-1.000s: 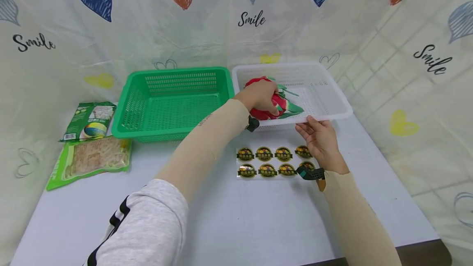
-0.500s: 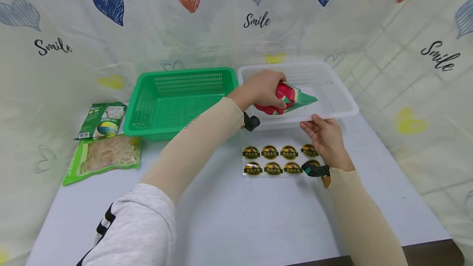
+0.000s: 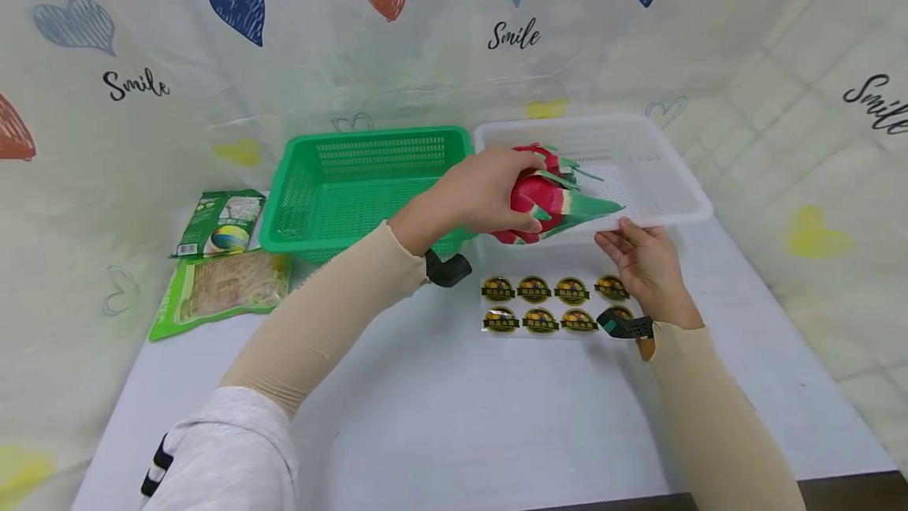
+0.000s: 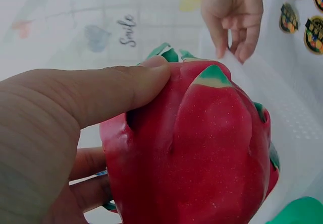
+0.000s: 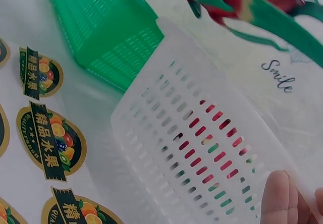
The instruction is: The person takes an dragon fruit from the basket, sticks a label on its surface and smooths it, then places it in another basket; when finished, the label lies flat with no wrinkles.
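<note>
The left hand grips a red dragon fruit with green tips, above the front left part of the white basket. In the left wrist view its thumb lies over the top of the fruit, other fingers behind. A second dragon fruit shows behind the held one, partly hidden; in the right wrist view red and green show through the basket's holes. The right hand pinches the front rim of the white basket; only its fingertips show at the right wrist view's lower right corner.
A green basket stands left of the white one. Farther left lie a green packet and a flat green-edged bag. A sheet of round fruit stickers lies before the white basket, partly under the right wrist.
The left hand has lifted the dragon fruit from inside the white basket and drawn it toward the front. The second fruit has come into sight. The right hand stays at the rim; the head view has shifted.
</note>
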A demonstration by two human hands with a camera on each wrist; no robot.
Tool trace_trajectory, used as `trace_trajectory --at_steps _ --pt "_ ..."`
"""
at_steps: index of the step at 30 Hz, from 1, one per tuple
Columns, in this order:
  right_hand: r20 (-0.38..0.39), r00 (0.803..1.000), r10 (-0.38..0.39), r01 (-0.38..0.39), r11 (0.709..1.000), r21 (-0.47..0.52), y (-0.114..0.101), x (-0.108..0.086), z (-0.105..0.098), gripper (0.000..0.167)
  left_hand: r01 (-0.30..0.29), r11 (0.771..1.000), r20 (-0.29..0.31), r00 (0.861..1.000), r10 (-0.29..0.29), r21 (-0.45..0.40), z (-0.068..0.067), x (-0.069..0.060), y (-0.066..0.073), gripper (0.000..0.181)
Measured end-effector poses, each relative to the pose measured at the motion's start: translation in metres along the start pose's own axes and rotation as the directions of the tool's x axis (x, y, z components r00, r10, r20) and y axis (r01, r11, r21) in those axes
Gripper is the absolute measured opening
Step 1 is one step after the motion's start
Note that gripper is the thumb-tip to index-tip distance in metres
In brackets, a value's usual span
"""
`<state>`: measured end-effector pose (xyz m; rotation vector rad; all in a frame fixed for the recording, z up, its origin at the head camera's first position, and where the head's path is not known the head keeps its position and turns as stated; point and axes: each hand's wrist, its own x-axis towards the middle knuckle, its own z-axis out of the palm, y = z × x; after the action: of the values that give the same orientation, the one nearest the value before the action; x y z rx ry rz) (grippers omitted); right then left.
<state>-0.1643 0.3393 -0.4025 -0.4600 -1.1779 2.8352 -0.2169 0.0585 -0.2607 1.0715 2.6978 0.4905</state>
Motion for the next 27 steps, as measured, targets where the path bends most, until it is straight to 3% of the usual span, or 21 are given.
trace_trajectory --at_steps 7,16,23,27 --pt "-0.009 1.000 0.004 -0.004 1.000 0.004 -0.001 0.000 -0.004 0.026 0.000 0.998 -0.004 1.000 -0.001 -0.056 0.020 -0.046 -0.011 0.081" --pt "0.007 1.000 0.023 -0.023 1.000 0.013 -0.002 0.003 -0.005 0.029 0.026 0.990 0.028 0.999 -0.022 -0.139 0.059 -0.101 -0.043 0.073" --pt "0.019 0.999 0.028 -0.027 1.000 -0.004 -0.001 0.004 -0.003 0.021 0.060 0.964 0.081 0.996 -0.040 -0.258 0.095 -0.141 -0.066 0.069" --pt "0.008 0.999 0.032 -0.032 0.999 0.008 -0.002 0.004 -0.003 0.020 0.084 0.947 0.094 0.994 -0.058 -0.309 0.108 -0.155 -0.072 0.067"
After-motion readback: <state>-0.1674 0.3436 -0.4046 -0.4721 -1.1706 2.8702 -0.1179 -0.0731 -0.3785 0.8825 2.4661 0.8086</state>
